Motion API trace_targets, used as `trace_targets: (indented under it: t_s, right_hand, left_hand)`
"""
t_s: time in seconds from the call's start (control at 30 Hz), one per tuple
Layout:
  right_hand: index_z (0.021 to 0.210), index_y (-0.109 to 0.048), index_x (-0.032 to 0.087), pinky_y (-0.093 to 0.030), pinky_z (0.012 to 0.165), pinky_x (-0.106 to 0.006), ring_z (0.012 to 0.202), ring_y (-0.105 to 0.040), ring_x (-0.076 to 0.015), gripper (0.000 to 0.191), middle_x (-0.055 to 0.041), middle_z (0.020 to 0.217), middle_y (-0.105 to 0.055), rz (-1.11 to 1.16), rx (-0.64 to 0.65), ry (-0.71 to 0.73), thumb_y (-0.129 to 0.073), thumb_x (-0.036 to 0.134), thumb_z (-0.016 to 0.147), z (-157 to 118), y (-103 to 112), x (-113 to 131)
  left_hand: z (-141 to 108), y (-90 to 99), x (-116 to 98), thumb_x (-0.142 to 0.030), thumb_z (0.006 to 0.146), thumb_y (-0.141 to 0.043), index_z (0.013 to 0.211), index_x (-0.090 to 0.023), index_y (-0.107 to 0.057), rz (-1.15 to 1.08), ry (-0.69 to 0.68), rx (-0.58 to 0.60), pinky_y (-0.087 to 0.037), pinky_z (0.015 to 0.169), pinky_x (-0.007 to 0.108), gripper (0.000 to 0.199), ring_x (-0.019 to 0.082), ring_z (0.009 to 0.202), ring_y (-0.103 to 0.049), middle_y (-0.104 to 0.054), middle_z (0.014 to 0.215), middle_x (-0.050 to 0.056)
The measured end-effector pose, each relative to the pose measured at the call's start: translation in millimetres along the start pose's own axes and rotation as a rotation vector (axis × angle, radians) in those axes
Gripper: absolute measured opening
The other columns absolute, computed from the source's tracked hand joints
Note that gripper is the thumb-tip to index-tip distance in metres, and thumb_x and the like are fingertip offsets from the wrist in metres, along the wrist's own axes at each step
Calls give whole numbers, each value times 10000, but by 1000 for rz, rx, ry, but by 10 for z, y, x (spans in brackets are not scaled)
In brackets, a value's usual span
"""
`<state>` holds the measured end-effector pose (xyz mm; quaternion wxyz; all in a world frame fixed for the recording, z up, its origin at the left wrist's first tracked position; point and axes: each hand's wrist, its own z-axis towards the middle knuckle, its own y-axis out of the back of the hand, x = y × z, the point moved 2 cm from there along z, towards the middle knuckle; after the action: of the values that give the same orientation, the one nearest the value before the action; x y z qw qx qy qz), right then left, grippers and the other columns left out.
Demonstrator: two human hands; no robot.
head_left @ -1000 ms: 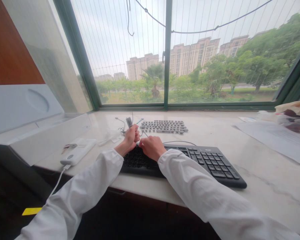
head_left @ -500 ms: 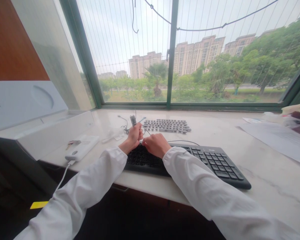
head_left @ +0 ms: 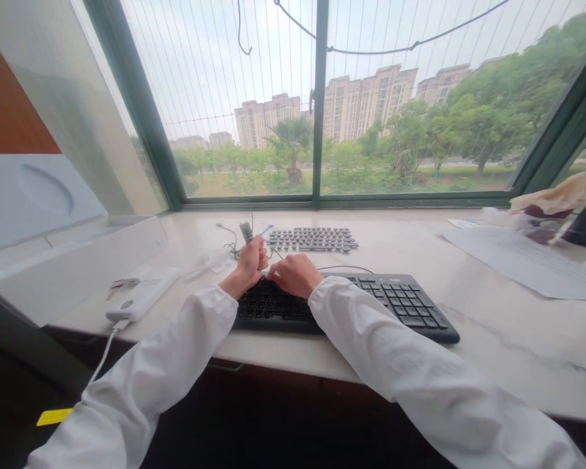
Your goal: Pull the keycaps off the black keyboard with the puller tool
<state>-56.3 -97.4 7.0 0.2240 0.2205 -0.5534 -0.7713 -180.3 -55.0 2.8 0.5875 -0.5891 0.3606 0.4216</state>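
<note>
A black keyboard [head_left: 400, 301] lies along the front of the table, its left part stripped of keycaps and its number pad still capped. Above its left part, my left hand [head_left: 251, 260] is closed in a fist on a dark grey object [head_left: 246, 231], whose narrow end sticks out at the top; its kind is unclear. My right hand [head_left: 295, 275] is closed beside it, low over the bare switches, with a thin dark stick [head_left: 277, 253] showing above its fingers. The fingertips of both hands nearly meet. Behind the keyboard, loose keycaps [head_left: 312, 239] stand in rows.
A white power strip [head_left: 144, 293] with keys on it lies at left, near a white box [head_left: 78, 260]. Thin cables [head_left: 232, 247] lie behind my left hand. Paper sheets [head_left: 522, 260] and a plastic bag [head_left: 542, 218] are at right. A window [head_left: 317, 130] runs behind the table.
The view has turned to the right, so everything sits further left. My hands stay closed over the keyboard's left part, with only a slight shift.
</note>
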Motion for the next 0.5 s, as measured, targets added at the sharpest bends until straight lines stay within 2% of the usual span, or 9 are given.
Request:
trace_targets:
  t_s: [0.5]
  right_hand:
    - [1018,-722,284,-423,742,-300,875,-651,-211,365,-85,938,-713,58,9,-31,-400,428,925,-13,9,-13]
  left_hand:
    - [32,12,8,-219,659,-576,592,-215,-246,-4,2,13,-68,311,198,336,27,301,-139,-194,406,-110]
